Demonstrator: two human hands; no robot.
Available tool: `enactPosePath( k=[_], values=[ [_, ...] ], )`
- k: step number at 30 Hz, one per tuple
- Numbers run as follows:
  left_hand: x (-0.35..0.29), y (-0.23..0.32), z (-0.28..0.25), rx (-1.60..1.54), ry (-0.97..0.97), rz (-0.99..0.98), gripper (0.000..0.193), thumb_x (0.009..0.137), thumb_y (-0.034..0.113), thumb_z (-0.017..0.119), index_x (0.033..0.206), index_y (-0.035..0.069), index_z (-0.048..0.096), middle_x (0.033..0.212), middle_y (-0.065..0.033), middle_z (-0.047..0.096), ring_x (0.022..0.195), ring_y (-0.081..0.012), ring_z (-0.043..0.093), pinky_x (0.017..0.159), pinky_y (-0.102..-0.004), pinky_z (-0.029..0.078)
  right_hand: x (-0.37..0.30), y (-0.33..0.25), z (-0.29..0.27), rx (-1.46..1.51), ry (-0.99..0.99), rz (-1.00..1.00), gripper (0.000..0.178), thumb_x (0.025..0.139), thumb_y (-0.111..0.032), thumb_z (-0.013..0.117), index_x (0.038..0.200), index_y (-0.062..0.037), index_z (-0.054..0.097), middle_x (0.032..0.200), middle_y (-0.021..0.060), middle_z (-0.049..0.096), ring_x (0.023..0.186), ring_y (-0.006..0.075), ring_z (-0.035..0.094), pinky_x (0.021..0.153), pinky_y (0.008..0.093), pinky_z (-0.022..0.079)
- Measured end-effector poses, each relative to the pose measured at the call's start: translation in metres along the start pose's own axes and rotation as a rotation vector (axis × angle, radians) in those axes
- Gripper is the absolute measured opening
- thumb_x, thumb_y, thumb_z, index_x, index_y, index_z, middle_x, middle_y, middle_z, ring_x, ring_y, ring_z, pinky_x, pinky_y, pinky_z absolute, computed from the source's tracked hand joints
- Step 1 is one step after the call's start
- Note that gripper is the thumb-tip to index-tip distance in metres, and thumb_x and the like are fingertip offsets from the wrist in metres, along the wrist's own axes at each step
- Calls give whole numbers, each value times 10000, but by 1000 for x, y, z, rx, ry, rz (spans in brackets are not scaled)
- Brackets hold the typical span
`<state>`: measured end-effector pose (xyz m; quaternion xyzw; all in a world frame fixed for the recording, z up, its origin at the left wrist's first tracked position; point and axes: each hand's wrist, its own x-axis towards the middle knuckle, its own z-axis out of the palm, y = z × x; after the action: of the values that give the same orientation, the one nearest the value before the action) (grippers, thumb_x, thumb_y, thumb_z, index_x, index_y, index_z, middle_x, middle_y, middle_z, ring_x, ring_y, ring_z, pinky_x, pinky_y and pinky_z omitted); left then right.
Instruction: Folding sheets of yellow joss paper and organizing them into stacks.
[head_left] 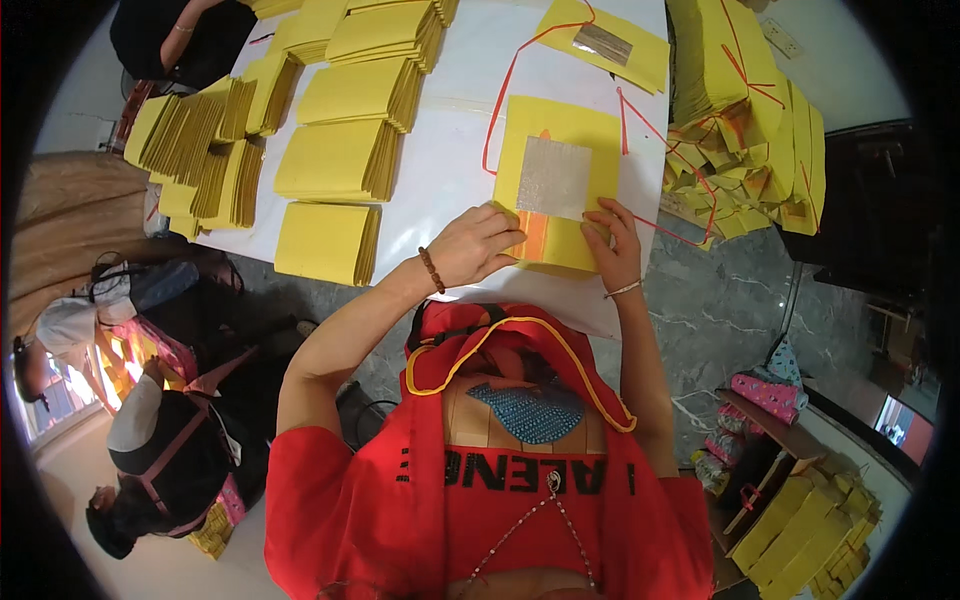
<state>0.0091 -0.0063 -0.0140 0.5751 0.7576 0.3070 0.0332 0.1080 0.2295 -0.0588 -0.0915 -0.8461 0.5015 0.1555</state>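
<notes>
Red top (380,520) nearest cam, just below pack. Yellow pack (570,245) w/ silver patch (556,178) at table's (450,130) near edge, prob. for easy reach. L hand (475,245) on its L side, R hand (615,245) on R side, prob. steadying. Fingers bent, touching pack; grip or press, can't tell. Yellow stacks (335,158) L of pack, likely leaving workspace.

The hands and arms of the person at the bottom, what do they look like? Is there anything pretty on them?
The left hand and right hand have no gloves. Short red sleeves cover only the tops of the arms. On the left wrist is a brown bead bracelet; on the right, a thin, pale bangle.
</notes>
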Motion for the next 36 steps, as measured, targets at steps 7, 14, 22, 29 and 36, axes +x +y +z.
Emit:
enactPosePath(
  k=[7,14,22,29,36],
  values=[
    [8,-4,-9,-224,-23,-168,110,809,132,573,798,23,579,836,-109,583,843,-290,542,747,-363,453,-1,10,-6,125,-47,43,175,819,-122,604,951,-13,640,1225,101,478,1164,232,441,971,326,348],
    [9,-8,-11,-271,27,-301,125,833,136,536,820,11,534,762,-151,567,736,-333,553,649,-411,441,0,15,-12,391,-159,137,477,947,-367,330,998,-3,633,1306,111,407,1252,233,339,1043,336,237],
    [16,-10,-4,-411,79,-622,141,867,163,521,852,24,538,678,-165,563,627,-351,549,579,-406,427,-5,19,-11,343,-177,-12,317,792,-211,633,1052,-32,602,1328,109,401,1268,253,329,1039,356,265],
    [3,-14,2,-105,83,-214,106,822,111,558,883,28,584,812,-130,589,739,-266,579,657,-370,469,-3,25,-9,205,-159,-48,335,667,-30,707,983,-49,599,1312,112,421,1240,263,374,1023,349,294],
    [2,-3,-5,240,-43,97,296,712,102,578,1008,105,589,1128,-86,525,915,-240,523,759,-344,460,-3,22,-7,225,-123,13,302,689,-53,704,975,-62,606,1298,109,431,1238,261,371,1015,347,302]
  ],
)
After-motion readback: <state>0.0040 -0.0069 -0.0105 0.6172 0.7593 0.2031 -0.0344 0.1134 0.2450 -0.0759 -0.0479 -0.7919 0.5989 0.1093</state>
